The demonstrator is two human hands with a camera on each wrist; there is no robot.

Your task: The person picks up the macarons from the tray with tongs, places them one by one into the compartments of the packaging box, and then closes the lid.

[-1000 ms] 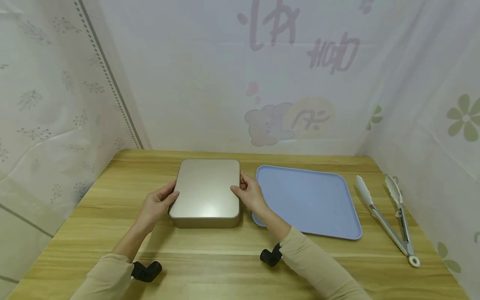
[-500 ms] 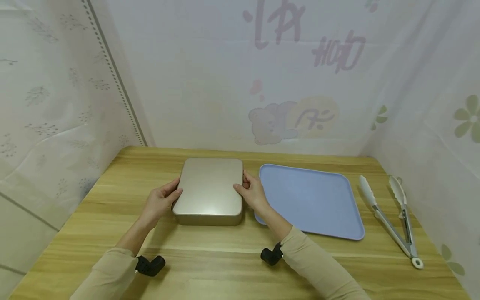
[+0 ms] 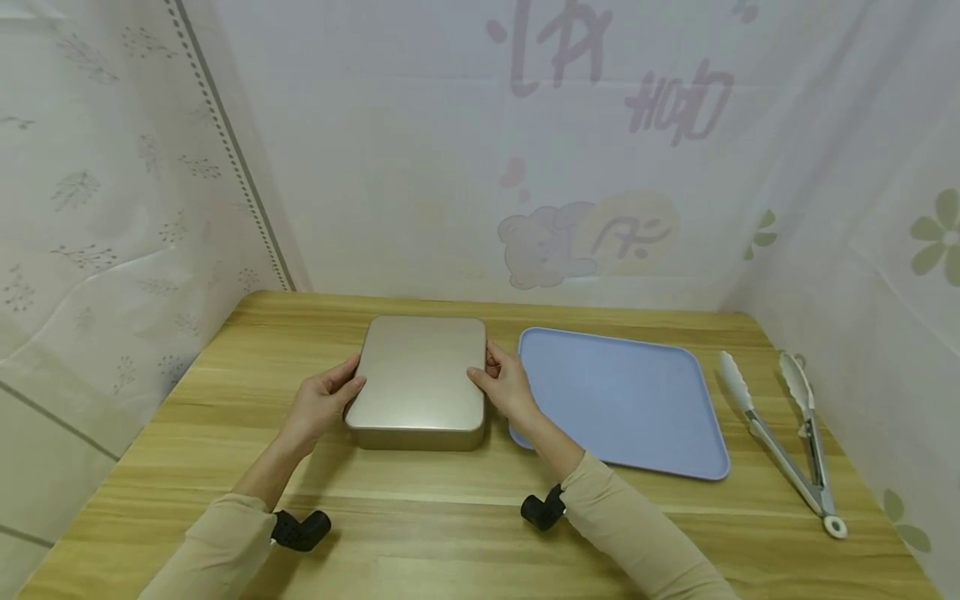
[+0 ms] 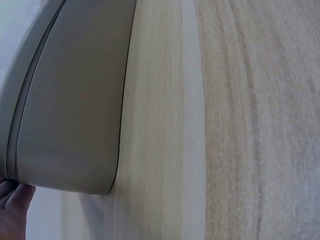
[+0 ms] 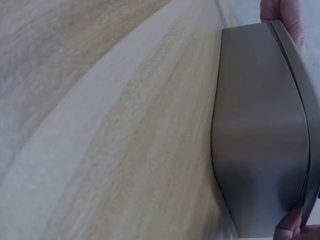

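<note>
A champagne-coloured metal tin box (image 3: pixel 420 439) with rounded corners stands on the wooden table, its smooth lid (image 3: pixel 422 367) on top. My left hand (image 3: pixel 318 404) holds the lid's left edge, thumb on the rim and fingers down the side. On the opposite edge, my right hand (image 3: pixel 510 390) grips the lid the same way, its thumb lying over the top. A narrow dark seam runs between lid and tin body (image 4: pixel 75 100) in the left wrist view. The right wrist view shows that seam too, slightly wider near the fingers (image 5: pixel 290 225) at the bottom. The tin's inside is hidden.
Right of the tin lies a flat blue tray (image 3: pixel 622 404), partly behind the right forearm. Spread tongs (image 3: pixel 787 462) with pale scalloped tips lie at the table's right side. Patterned cloth (image 3: pixel 390 167) hangs behind the table (image 3: pixel 420 517) and at both sides.
The head view has shifted slightly, so everything sits a little further right in it than a second ago. Both hands keep their hold on the lid, and the tin looks unmoved.
</note>
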